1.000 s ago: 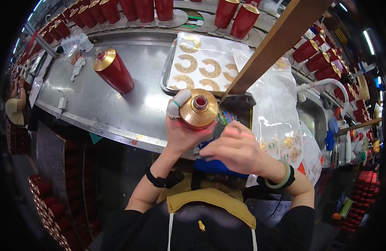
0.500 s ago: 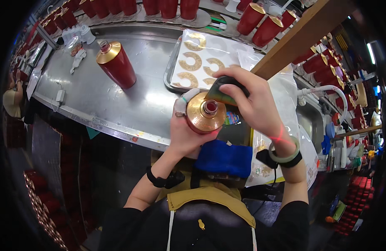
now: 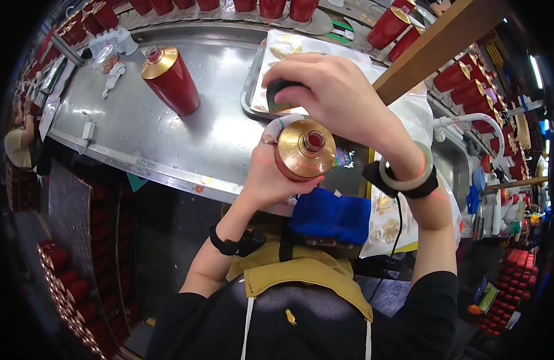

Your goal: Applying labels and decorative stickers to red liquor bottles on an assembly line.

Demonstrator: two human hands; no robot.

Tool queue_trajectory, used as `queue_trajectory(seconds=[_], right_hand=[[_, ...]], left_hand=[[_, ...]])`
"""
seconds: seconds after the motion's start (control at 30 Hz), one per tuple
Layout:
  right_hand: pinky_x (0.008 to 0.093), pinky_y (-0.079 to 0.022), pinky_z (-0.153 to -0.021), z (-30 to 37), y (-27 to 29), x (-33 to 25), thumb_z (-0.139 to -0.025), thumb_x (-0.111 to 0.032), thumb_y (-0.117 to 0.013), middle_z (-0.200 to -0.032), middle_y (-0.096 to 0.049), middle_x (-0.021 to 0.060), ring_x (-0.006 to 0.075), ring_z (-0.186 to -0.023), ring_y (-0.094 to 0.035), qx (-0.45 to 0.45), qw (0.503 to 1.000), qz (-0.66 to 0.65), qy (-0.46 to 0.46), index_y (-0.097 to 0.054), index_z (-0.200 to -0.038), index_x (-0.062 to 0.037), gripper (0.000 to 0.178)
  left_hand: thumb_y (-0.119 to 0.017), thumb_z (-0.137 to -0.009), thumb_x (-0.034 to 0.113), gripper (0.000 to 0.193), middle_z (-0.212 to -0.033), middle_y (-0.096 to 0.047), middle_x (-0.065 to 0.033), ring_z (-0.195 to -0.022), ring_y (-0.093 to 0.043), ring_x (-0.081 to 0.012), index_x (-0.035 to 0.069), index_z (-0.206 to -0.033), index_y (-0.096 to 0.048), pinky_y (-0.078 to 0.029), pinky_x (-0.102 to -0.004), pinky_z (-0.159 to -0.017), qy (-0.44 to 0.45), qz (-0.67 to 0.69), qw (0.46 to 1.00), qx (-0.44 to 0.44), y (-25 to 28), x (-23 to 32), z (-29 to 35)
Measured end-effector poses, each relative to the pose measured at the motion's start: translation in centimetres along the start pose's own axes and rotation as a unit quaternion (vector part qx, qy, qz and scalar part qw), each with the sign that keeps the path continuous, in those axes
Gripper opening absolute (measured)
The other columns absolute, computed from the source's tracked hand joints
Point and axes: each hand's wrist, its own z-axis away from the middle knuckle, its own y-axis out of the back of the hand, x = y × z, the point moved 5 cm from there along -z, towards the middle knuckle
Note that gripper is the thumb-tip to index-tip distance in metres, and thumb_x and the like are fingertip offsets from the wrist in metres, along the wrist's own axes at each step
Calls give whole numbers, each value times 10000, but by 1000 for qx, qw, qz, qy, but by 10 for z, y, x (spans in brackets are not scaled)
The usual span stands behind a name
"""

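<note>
My left hand [image 3: 266,174] is wrapped around a red bottle [image 3: 293,155] with a gold shoulder and an uncapped clear neck. The bottle tilts so its mouth faces up toward me. White wrapping covers one finger of this hand. Just beyond the bottle, my right hand [image 3: 343,99] grips a dark scraper [image 3: 281,95], whose lower part is blurred. That hand hangs over a sheet of gold C-shaped stickers [image 3: 287,45] on a metal tray [image 3: 248,99], and hides most of them. Another red bottle [image 3: 173,87] stands on the metal table to the left.
A blue cloth [image 3: 331,219] lies at the table's near edge. A wooden beam [image 3: 430,48] slants in at the upper right, beside a white curved tap [image 3: 496,123] and a sink [image 3: 454,165]. Several red bottles [image 3: 271,7] line the far side. A crumpled tissue [image 3: 113,79] sits far left.
My right hand has lifted the scraper off the held bottle's gold shoulder and carried it away, over the sticker sheet. My left hand keeps its hold. The whole view has shifted slightly.
</note>
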Motion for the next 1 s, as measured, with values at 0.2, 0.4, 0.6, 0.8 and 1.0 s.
queue_trajectory(seconds=[0.2, 0.4, 0.6, 0.8, 1.0], right_hand=[[372, -541, -779, 84, -22, 2, -962, -121, -647, -987, -722, 202, 350, -909, -710, 243, 935, -144, -217, -647, -1141, -38, 197], [321, -530, -782, 159, -20, -1, -1000, -62, -597, -945, -714, 147, 217, -847, -697, 274, 875, -233, -324, -628, -1140, -22, 149], [243, -469, -748, 220, -30, -12, -1013, -60, -553, -933, -640, 45, 89, -829, -570, 326, 819, -322, -346, -601, -1170, -10, 171], [222, -427, -715, 238, -56, -30, -978, -289, -702, -1084, -495, 23, 63, -769, -482, 303, 777, -383, -396, -297, -1592, -34, 779], [291, -505, -908, 246, -87, -18, -1020, -274, -644, -1146, -655, 128, 147, -982, -630, 345, 709, -473, -394, -318, -1591, -4, 710]], left_hand=[[-961, -609, 236, 952, -1314, -605, -143, -1209, -621, -253, 5, -1393, -474, -495, -372, -1047, -104, 69, 983, 136, 3, 7, 8], [-979, -625, 252, 920, -1245, -641, -142, -1140, -651, -237, -16, -1351, -482, -528, -360, -996, -76, -3, 989, 130, -1, -17, 12], [-822, -847, 256, 675, -1229, -655, -136, -1074, -676, -210, -23, -1361, -486, -568, -342, -914, -29, 273, 960, 57, -4, 17, -10], [-597, -1032, 388, 577, -1207, -639, -131, -1015, -678, -168, 16, -1433, -413, -575, -326, -882, 235, 398, 883, -85, -78, 19, 16], [-533, -1047, 487, 607, -1203, -645, -145, -1008, -697, -194, 20, -1418, -421, -601, -347, -844, 315, 466, 816, -133, -123, 8, 30]])
